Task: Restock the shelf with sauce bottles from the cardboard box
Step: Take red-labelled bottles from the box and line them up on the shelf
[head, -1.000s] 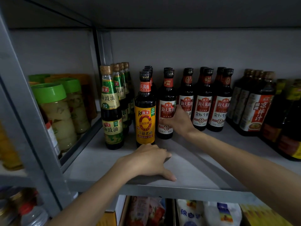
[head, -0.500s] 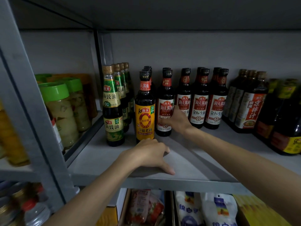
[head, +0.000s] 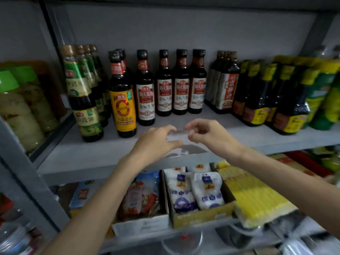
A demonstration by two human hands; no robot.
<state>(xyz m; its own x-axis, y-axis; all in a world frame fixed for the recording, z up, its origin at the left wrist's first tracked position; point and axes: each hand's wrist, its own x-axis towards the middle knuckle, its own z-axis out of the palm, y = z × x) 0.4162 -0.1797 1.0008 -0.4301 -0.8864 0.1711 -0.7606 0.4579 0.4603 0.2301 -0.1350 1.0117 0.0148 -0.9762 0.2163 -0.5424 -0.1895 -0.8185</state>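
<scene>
While the shelf carried sauce bottles in label-out rows along its back, presumably so they read easily, new stock would likely go at its front. Over that front the left hand and right hand hovered close together, fingers loosely curled, apparently empty, though blurred. The cardboard box was out of view.

Green-lidded jars left; white bags, yellow packs below.

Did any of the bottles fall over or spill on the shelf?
No. The sauce bottles all stand upright in tidy rows on the shelf. No spill or broken bottle shows, so nothing stands out.
</scene>
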